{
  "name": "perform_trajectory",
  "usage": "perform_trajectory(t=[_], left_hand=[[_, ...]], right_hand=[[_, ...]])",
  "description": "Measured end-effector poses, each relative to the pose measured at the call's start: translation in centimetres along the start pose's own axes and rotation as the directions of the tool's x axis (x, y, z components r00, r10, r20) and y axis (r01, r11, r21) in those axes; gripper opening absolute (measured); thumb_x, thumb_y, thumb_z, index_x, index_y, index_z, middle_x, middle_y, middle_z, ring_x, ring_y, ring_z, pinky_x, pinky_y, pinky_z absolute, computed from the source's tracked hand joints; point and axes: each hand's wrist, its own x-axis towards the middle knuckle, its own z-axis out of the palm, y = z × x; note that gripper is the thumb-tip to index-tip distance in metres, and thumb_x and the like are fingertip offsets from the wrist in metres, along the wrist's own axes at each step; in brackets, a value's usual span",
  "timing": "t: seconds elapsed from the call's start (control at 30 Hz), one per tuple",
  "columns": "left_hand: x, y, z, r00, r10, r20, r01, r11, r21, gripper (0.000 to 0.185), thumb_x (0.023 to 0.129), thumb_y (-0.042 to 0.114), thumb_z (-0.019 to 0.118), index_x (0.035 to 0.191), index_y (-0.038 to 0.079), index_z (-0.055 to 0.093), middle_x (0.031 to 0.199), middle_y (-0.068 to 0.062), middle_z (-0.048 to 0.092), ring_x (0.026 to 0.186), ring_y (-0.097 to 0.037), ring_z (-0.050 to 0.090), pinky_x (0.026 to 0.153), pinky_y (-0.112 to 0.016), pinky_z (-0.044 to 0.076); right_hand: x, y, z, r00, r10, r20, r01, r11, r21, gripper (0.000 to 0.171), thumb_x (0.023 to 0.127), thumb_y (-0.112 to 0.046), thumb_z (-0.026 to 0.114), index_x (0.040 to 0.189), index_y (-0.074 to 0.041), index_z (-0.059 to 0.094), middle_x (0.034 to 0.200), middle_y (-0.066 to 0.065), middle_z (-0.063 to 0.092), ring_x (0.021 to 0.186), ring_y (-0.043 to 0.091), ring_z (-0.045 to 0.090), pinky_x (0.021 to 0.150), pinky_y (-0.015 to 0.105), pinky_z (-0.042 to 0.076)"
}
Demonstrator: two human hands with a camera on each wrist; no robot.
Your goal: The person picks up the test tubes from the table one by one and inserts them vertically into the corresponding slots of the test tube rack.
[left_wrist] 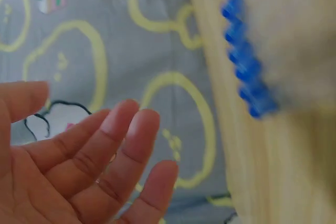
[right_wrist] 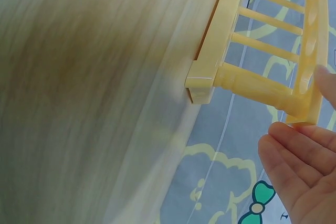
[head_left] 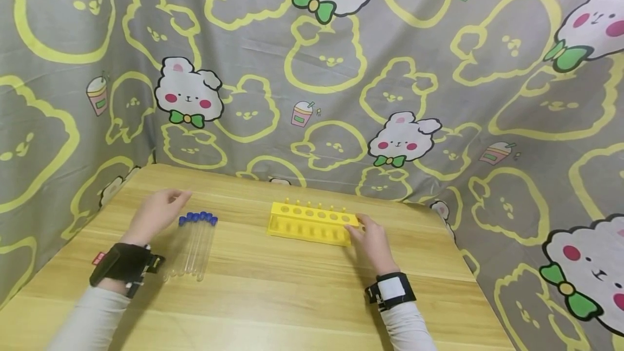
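Note:
A yellow test tube rack [head_left: 312, 227] stands on the table, its row of round holes on top and short pegs along the back. At its right end, my right hand [head_left: 374, 241] grips the top plate, thumb on the near side and fingers around the end; the right wrist view shows this hand [right_wrist: 307, 166] at the rack's [right_wrist: 257, 82] corner. Several clear test tubes [head_left: 192, 251] with blue caps [head_left: 199, 216] lie side by side at the left. Just above and left of those caps is my left hand [head_left: 158, 211], holding nothing, its fingers loosely spread in the left wrist view.
The light wooden table [head_left: 273, 297] fills the lower view. A grey curtain [head_left: 263, 53] with yellow outlines and cartoon rabbits hangs along its back and both sides. Black straps with cameras [head_left: 124, 264] sit on both wrists.

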Motion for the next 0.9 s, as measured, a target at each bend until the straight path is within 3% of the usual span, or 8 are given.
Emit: perform_trajectory(t=[0.13, 0.27, 0.37, 0.47, 0.6, 0.9], left_hand=[[-0.1, -2.1, 0.0, 0.999, -0.035, 0.034, 0.031, 0.995, 0.1, 0.059, 0.099, 0.044, 0.048, 0.118, -0.01, 0.061, 0.119, -0.034, 0.061, 0.104, -0.05, 0.059, 0.082, -0.058, 0.049], [-0.2, -3.5, 0.6, 0.988, -0.108, 0.107, 0.094, 0.987, 0.127, 0.047, 0.094, 0.037, 0.056, 0.103, -0.009, 0.066, 0.092, -0.024, 0.068, 0.077, -0.036, 0.062, 0.064, -0.043, 0.049], [-0.2, -4.0, 1.3, 0.976, -0.156, 0.152, 0.138, 0.983, 0.119, 0.038, 0.093, 0.034, 0.058, 0.081, -0.001, 0.063, 0.068, -0.005, 0.058, 0.06, -0.019, 0.05, 0.053, -0.031, 0.039], [0.0, -4.3, 1.8, 0.973, -0.166, 0.161, 0.146, 0.981, 0.125, 0.038, 0.091, 0.031, 0.06, 0.061, 0.012, 0.047, 0.056, 0.004, 0.042, 0.051, -0.013, 0.04, 0.049, -0.027, 0.034], [0.0, -4.4, 2.2, 0.973, -0.171, 0.155, 0.152, 0.98, 0.129, 0.04, 0.087, 0.023, 0.06, 0.054, 0.017, 0.038, 0.051, 0.006, 0.034, 0.047, -0.012, 0.037, 0.047, -0.026, 0.032], [0.1, -4.2, 2.4, 0.965, -0.201, 0.17, 0.179, 0.974, 0.138, 0.034, 0.077, 0.011, 0.058, 0.046, 0.014, 0.044, 0.044, 0.006, 0.037, 0.043, -0.011, 0.039, 0.046, -0.024, 0.031]], right_hand=[[0.0, -0.1, 0.0, 1.0, 0.005, 0.005, -0.005, 1.0, 0.01, 0.053, 0.088, -0.03, 0.07, 0.126, 0.004, 0.057, 0.122, 0.028, 0.063, 0.104, 0.04, 0.067, 0.088, 0.048, 0.055], [0.0, -0.1, 0.0, 1.0, 0.007, 0.008, -0.007, 1.0, 0.013, 0.053, 0.088, -0.031, 0.07, 0.126, 0.004, 0.057, 0.123, 0.028, 0.063, 0.105, 0.04, 0.066, 0.088, 0.048, 0.055], [0.0, -0.1, 0.0, 1.0, 0.004, 0.007, -0.004, 1.0, 0.013, 0.054, 0.088, -0.03, 0.07, 0.127, 0.005, 0.057, 0.123, 0.028, 0.063, 0.105, 0.04, 0.066, 0.088, 0.048, 0.055], [0.0, -0.1, 0.0, 1.0, 0.004, 0.004, -0.004, 1.0, 0.016, 0.054, 0.088, -0.03, 0.07, 0.126, 0.005, 0.057, 0.122, 0.028, 0.063, 0.105, 0.04, 0.066, 0.088, 0.048, 0.055], [-0.1, -0.1, 0.0, 1.0, 0.008, 0.006, -0.009, 1.0, 0.019, 0.053, 0.088, -0.03, 0.07, 0.126, 0.005, 0.057, 0.121, 0.029, 0.064, 0.106, 0.04, 0.066, 0.089, 0.049, 0.054], [-0.1, -0.1, 0.0, 1.0, 0.015, 0.003, -0.015, 0.999, 0.032, 0.053, 0.088, -0.029, 0.07, 0.126, 0.005, 0.057, 0.122, 0.029, 0.063, 0.105, 0.041, 0.066, 0.088, 0.049, 0.055]])
